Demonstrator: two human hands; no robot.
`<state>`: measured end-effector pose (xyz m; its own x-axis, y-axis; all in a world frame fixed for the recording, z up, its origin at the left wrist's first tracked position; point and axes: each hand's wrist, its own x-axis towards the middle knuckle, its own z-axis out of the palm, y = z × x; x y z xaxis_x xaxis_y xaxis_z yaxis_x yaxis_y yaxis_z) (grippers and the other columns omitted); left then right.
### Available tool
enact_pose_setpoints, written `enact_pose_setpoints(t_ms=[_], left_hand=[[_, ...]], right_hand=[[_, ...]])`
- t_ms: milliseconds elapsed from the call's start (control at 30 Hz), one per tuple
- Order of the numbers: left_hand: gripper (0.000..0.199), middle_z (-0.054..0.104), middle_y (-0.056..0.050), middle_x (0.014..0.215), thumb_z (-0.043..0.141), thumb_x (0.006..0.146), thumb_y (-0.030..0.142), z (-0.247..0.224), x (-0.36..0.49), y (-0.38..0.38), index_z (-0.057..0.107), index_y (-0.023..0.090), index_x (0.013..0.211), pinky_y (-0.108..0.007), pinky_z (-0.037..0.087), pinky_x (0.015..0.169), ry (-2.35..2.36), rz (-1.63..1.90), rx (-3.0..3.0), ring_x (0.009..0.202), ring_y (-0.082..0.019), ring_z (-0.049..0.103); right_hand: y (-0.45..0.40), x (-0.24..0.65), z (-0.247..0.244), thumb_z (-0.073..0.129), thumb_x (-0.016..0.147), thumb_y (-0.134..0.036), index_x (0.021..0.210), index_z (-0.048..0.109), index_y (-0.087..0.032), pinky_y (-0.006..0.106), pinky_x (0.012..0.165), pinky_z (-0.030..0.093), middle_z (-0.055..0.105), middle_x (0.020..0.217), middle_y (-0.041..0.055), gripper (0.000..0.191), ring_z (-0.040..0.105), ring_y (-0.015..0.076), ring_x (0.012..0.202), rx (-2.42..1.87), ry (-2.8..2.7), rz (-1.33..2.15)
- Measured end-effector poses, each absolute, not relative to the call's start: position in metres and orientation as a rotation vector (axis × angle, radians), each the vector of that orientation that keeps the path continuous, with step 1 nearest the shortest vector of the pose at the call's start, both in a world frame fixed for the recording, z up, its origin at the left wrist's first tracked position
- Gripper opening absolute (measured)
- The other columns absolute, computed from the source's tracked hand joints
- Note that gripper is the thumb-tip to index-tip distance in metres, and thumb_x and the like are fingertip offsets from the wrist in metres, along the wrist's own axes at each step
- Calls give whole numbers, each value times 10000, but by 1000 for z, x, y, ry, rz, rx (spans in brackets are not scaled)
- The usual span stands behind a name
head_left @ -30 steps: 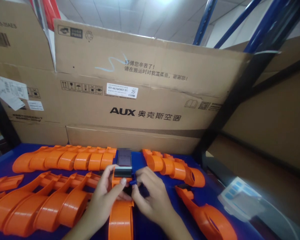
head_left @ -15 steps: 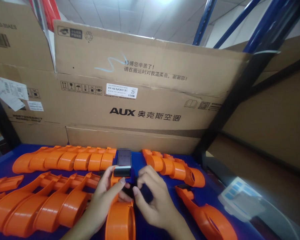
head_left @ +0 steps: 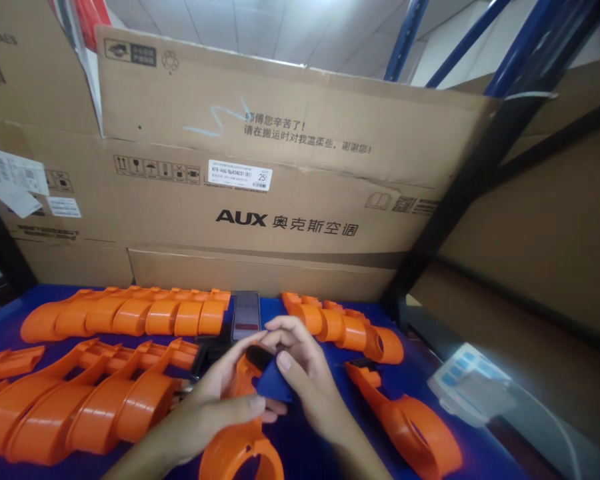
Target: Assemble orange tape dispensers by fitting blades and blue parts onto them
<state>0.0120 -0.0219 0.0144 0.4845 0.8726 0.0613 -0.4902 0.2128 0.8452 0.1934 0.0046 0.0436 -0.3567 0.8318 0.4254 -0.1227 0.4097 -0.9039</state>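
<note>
My left hand [head_left: 225,393] is closed round the arm of an orange plastic part with a ring-shaped end [head_left: 243,443], its thumb lying across the front. The ring hangs tilted below, towards me. At the top of this part sits a dark, rounded end [head_left: 259,357]. My right hand [head_left: 305,377] grips a small blue piece [head_left: 274,382] between thumb and fingers, against the upper end of the orange part. Whether the two pieces are joined cannot be made out. Behind my hands a dark phone-like slab [head_left: 247,317] lies on the blue surface.
Similar orange parts stand in rows at back left [head_left: 133,315], front left [head_left: 105,410] and back right [head_left: 340,327]. A single orange part [head_left: 415,433] lies front right, near a white device with blue keys [head_left: 473,383]. Cardboard [head_left: 280,180] walls the back; a dark post [head_left: 445,193] rises right.
The orange part has been turned, so its ring opening now faces me and the white toothed edge is out of sight. My right hand has moved left and closed on the blue piece.
</note>
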Motion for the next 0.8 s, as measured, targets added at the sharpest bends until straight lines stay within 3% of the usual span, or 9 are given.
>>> enact_pose_setpoints(t_ms=[67, 133, 267, 367, 567, 667, 733, 800], left_hand=[[714, 542, -134, 1543, 853, 786, 260, 15, 12, -23, 579, 358, 1438, -515, 592, 936, 458, 1065, 990, 1078, -361, 749], [635, 506, -114, 1581, 840, 802, 286, 16, 12, -22, 633, 333, 1400, -505, 562, 1010, 475, 1133, 1054, 1260, -387, 649], [440, 639, -99, 1461, 775, 868, 307, 21, 10, -18, 720, 274, 1303, -453, 445, 1161, 637, 1198, 1152, 1444, -341, 478], [410, 715, -110, 1355, 756, 878, 297, 25, 11, -17, 729, 250, 1284, -474, 475, 1136, 695, 1202, 1166, 1447, -347, 473], [410, 760, -110, 1264, 755, 864, 308, 28, 16, -20, 731, 239, 1267, -458, 606, 962, 744, 1210, 1093, 1336, -360, 592], [395, 744, -126, 1294, 794, 829, 315, 26, 13, -18, 754, 224, 1212, -420, 629, 899, 739, 1195, 1072, 1259, -366, 650], [415, 753, -140, 1272, 794, 826, 373, 24, 5, -14, 748, 213, 1207, -402, 639, 844, 705, 1186, 983, 1132, -352, 724], [500, 795, -153, 1149, 756, 834, 492, 24, -6, -8, 727, 191, 1232, -390, 646, 738, 643, 1165, 840, 913, -322, 789]], right_hand=[[3, 192, 43, 617, 956, -550, 1183, 548, -244, 313, 797, 497, 629, 962, 40, 387, 611, 201, 887, -711, -1618, 1046], [2, 190, 42, 621, 959, -507, 1139, 543, -237, 302, 758, 490, 608, 919, 28, 334, 584, 185, 831, -776, -1632, 961], [1, 185, 40, 644, 939, -430, 1056, 521, -232, 277, 667, 468, 566, 838, -3, 261, 523, 157, 730, -831, -1668, 874], [0, 181, 39, 634, 943, -405, 973, 475, -244, 266, 633, 468, 550, 818, -18, 229, 517, 147, 706, -825, -1644, 915], [-4, 174, 39, 639, 942, -391, 884, 391, -259, 235, 577, 457, 488, 792, -44, 286, 490, 132, 678, -820, -1544, 995], [-4, 176, 39, 620, 960, -402, 899, 429, -249, 248, 602, 450, 506, 785, -40, 252, 497, 134, 674, -826, -1585, 923], [-2, 179, 40, 485, 1035, -412, 981, 493, -240, 276, 631, 462, 555, 804, -17, 180, 535, 151, 697, -852, -1641, 870], [0, 183, 42, 358, 1081, -368, 1005, 544, -232, 318, 689, 471, 600, 823, 14, 242, 570, 180, 762, -918, -1736, 758]])
